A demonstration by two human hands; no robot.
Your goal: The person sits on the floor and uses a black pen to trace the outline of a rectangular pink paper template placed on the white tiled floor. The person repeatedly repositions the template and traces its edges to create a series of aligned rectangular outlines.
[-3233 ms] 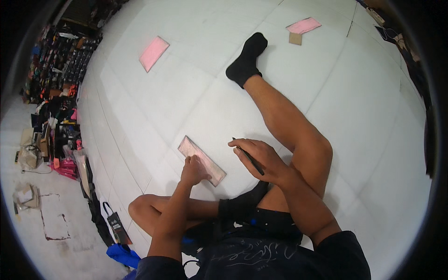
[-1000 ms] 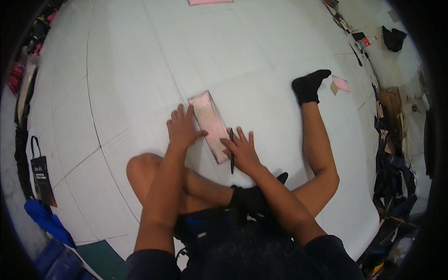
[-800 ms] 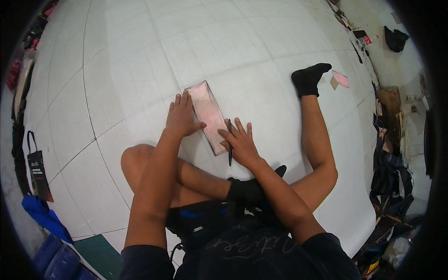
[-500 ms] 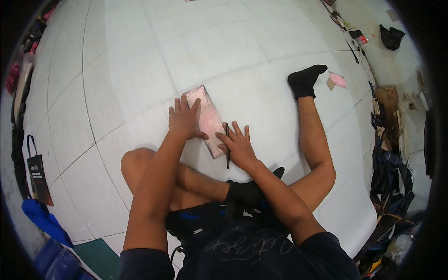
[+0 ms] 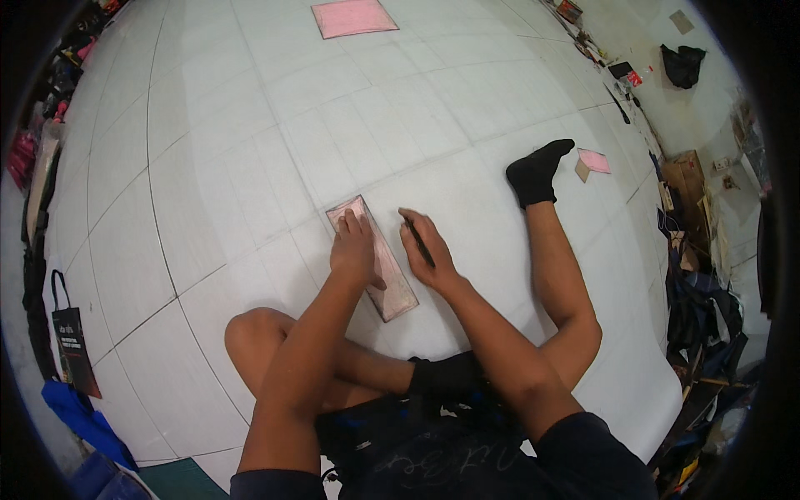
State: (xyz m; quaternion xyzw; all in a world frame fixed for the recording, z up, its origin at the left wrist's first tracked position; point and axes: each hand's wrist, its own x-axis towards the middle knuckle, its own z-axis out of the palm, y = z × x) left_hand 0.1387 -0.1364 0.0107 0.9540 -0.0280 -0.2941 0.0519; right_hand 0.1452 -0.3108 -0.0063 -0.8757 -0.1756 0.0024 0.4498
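Note:
A long, narrow pink rectangular piece (image 5: pixel 397 289) with dark edges lies slantwise on the white sheet (image 5: pixel 467 200) in front of me. My left hand (image 5: pixel 353 250) rests flat across its middle and upper part, fingers stretched towards the far end and thumb out to the right. Just right of the piece, apart from it, my right hand (image 5: pixel 432 260) has its fingers closed round a black pen (image 5: pixel 419 242). The pen points up and to the left, its lower end lying against the palm.
Farther ahead lies a wider pink rectangle (image 5: pixel 356 18). Small pink (image 5: pixel 594 161) and brown (image 5: pixel 582 170) pieces lie beyond my socked right foot (image 5: pixel 537 177). Clutter lines both sides, with a black bag (image 5: pixel 75 350) and blue cloth (image 5: pixel 87 425) at left.
My left hand has shifted from the piece's left edge onto its face. The right hand has left the piece's right edge, turning the pen to a slant. The view has shifted too.

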